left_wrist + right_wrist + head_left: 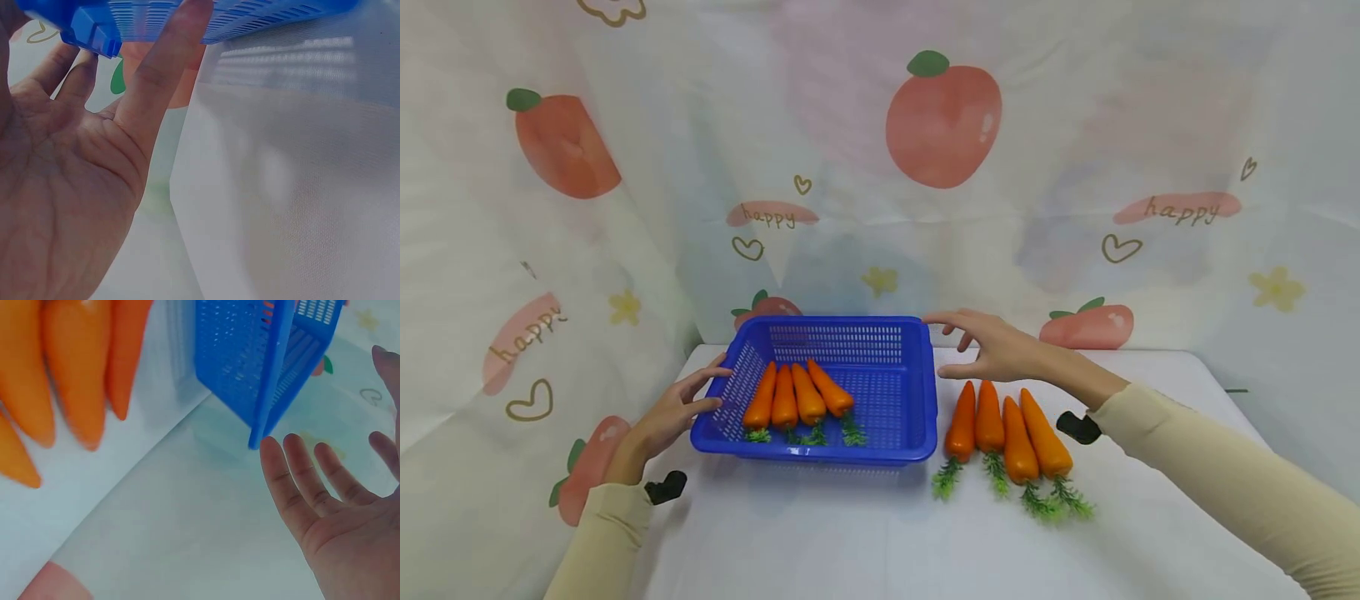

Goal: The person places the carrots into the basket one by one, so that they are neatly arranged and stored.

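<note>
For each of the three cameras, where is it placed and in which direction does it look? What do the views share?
Head: worn on the head, looking forward and down at the blue basket, table carrots, left hand and right hand.
Left wrist: looks up along the open left palm to the basket rim.
Right wrist: looks past the open right hand at the basket corner and carrots.
All three share the basket.

Basket [917, 392] and carrot row [1007, 425] block centre (curtain [1075, 208] behind); front table [850, 542] free.
</note>
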Motion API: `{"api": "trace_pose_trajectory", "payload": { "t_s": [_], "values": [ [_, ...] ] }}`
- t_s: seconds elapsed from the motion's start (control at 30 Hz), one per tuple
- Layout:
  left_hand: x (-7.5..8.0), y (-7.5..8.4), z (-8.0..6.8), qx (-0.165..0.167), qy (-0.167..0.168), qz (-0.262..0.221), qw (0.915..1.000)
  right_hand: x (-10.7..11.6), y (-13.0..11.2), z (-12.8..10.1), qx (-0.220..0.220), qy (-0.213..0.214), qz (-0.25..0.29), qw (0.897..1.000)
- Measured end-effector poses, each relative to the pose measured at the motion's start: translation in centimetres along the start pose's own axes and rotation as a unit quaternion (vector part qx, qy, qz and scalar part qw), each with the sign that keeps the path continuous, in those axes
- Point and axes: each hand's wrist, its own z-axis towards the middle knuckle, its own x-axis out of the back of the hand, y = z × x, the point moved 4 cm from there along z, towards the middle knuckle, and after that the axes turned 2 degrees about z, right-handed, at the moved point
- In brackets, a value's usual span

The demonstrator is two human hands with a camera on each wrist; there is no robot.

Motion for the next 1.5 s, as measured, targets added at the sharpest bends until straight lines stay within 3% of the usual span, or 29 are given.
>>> {"api": "trace_pose_trajectory", "payload": {
  "t_s": [0.27, 0.63, 0.9, 1.17, 1.5],
  "values": [
    [0.1, -0.3, 0.1, -0.001, 0.004, -0.001, 1.0, 1.7, 1.5, -5.0, -0.04, 0.031, 0.001, 0.999],
    [0.2, 0.0, 0.0, 0.003, 0.002, 0.0, 1.0, 2.3, 3.3, -10.4, -0.041, 0.066, 0.003, 0.997],
    [0.1, 0.1, 0.0, 0.002, 0.002, 0.001, 1.0, 1.5, 4.3, -11.9, -0.051, 0.078, 0.009, 0.996],
    [0.1, -0.4, 0.2, 0.008, 0.003, 0.003, 1.0, -0.2, 5.9, -12.8, -0.095, 0.049, 0.041, 0.993],
    [0.1, -0.3, 0.1, 0.002, 0.003, 0.005, 1.0, -2.1, 7.7, -13.3, -0.109, 0.023, 0.065, 0.992]
  ]
}}
